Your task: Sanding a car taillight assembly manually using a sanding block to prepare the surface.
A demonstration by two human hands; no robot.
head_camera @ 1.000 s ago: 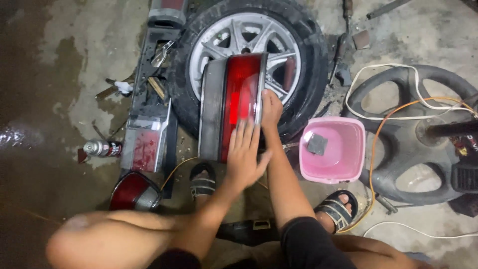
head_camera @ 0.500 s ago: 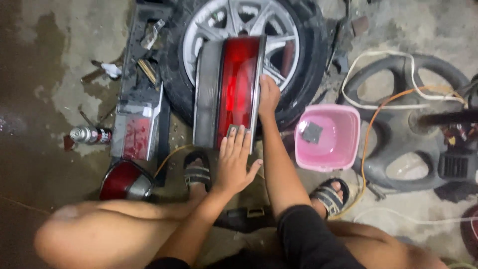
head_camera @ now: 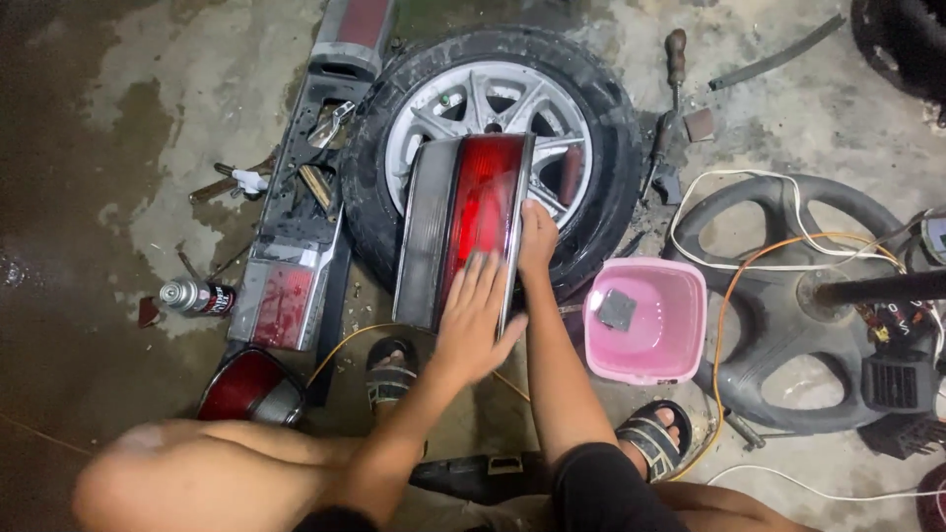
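Observation:
A long red and grey car tail light [head_camera: 458, 222] leans upright against a tyre with a silver alloy wheel [head_camera: 493, 123]. My left hand [head_camera: 475, 315] lies flat, fingers spread, on the lower part of the red lens. My right hand [head_camera: 537, 239] grips the light's right edge about halfway up. Whether something small lies under my left palm is hidden.
A pink tub [head_camera: 645, 320] of water with a grey square pad stands to the right. A steering wheel [head_camera: 788, 296] with loose wires lies further right. Other light units [head_camera: 281, 296], a dark red lens [head_camera: 246, 386] and a spray can [head_camera: 195, 296] lie at left. A screwdriver [head_camera: 673, 74] rests by the tyre.
My left hand has slid down and then back up over the lens. My right hand keeps hold of the right edge. The view has shifted a little.

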